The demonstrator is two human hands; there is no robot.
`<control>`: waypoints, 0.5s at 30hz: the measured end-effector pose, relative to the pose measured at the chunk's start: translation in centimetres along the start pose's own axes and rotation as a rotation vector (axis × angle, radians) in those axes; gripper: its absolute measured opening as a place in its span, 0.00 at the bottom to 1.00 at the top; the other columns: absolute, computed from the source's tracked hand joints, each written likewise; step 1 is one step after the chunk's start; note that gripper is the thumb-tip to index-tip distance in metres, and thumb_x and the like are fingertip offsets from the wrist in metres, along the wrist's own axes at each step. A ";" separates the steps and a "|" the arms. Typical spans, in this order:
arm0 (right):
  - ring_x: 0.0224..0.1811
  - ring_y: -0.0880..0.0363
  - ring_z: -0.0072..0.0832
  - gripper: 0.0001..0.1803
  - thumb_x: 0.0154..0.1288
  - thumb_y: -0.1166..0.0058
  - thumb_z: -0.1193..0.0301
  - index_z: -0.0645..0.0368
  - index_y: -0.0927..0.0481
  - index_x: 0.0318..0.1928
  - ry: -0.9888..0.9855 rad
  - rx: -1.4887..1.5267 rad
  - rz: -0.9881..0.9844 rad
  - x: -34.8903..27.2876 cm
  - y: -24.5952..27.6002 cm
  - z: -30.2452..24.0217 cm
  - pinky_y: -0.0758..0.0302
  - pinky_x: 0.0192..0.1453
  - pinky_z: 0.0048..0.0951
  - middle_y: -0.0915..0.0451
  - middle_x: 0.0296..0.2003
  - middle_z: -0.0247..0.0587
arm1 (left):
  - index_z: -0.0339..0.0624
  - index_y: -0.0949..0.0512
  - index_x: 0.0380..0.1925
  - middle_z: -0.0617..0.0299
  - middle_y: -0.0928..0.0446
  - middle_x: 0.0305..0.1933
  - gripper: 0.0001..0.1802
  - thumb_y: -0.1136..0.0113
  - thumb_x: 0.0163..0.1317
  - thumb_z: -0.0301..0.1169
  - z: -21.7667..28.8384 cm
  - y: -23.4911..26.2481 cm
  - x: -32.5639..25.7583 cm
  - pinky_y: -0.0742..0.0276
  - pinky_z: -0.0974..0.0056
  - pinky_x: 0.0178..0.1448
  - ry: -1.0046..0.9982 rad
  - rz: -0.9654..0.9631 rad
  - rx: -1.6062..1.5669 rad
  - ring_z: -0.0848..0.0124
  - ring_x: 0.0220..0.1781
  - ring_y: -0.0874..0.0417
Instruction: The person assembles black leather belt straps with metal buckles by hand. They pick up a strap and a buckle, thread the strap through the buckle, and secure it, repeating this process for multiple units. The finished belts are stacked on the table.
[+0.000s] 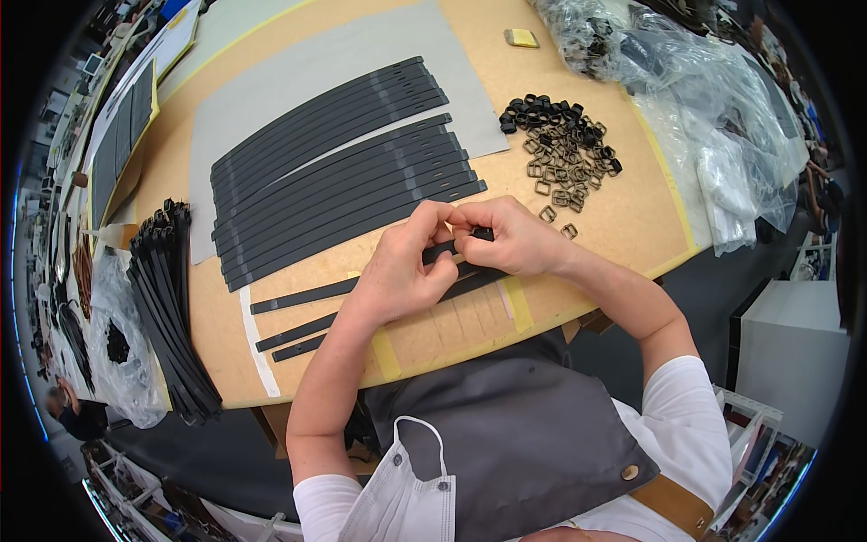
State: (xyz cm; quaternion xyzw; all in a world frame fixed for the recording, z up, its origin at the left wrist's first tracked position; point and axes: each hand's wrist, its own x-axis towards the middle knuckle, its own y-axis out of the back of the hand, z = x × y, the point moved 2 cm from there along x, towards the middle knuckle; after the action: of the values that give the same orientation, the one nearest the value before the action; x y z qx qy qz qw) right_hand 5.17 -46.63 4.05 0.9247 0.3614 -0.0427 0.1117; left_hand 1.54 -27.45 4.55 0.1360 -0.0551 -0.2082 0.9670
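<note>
**Left hand [406, 262] and right hand [510, 237] closed on one long, flat, black strap [440, 251]**

The strap is above the near part of the tan table [465, 339], and its tail seems to pass under the left hand toward the left. The left hand pinches it between thumb and bent fingers. The right hand grasps close to its end, also with curled fingers; whether a small fitting is hidden inside, I cannot tell.

The grip is narrow, so the strap could twist or slip out if one thumb loosens. Because the fingers cover the end, a wrong alignment there could be unnoticed.

Two similar flat black straps [298, 336] lie under the left forearm; a low elbow could push them crooked. The dark flat straps laid in neat rows [334, 194] are just beyond the knuckles, and a careless reach could disturb their order. The loose bronze-coloured metal buckles [562, 172] spread near the right wrist, and a sideways movement of this arm could scatter the nearest ones.
</note>
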 end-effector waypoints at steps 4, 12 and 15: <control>0.38 0.24 0.15 0.08 0.71 0.41 0.69 0.62 0.16 0.39 0.043 0.015 0.035 -0.1 -0.3 -0.5 0.25 0.43 0.24 0.16 0.32 0.31 | 0.29 0.26 0.55 0.56 0.18 0.48 0.23 0.50 0.57 0.14 -0.3 -0.1 0.1 0.20 0.68 0.59 0.029 -0.015 -0.112 0.76 0.48 0.19; 0.38 0.19 0.20 0.15 0.70 0.32 0.62 0.61 0.13 0.46 0.006 -0.155 0.165 1.6 4.7 0.5 0.22 0.45 0.29 0.15 0.37 0.36 | 0.30 0.23 0.50 0.60 0.19 0.46 0.17 0.49 0.61 0.16 -1.8 -0.1 0.2 0.23 0.70 0.52 0.104 -0.105 -0.108 0.79 0.47 0.20; 0.38 0.19 0.23 0.10 0.73 0.37 0.69 0.61 0.15 0.48 0.184 -0.555 0.608 2.7 8.5 1.1 0.23 0.45 0.28 0.16 0.41 0.35 | 0.32 0.20 0.45 0.58 0.19 0.47 0.12 0.44 0.62 0.18 0.4 0.4 0.5 0.22 0.67 0.50 0.212 -0.157 0.156 0.73 0.44 0.19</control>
State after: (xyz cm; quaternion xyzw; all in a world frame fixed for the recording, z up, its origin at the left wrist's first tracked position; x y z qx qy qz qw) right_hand 12.89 -51.20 4.07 0.9240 0.0782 0.1740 0.3313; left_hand 2.07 -27.39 5.10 0.2359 0.0419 -0.2627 0.9346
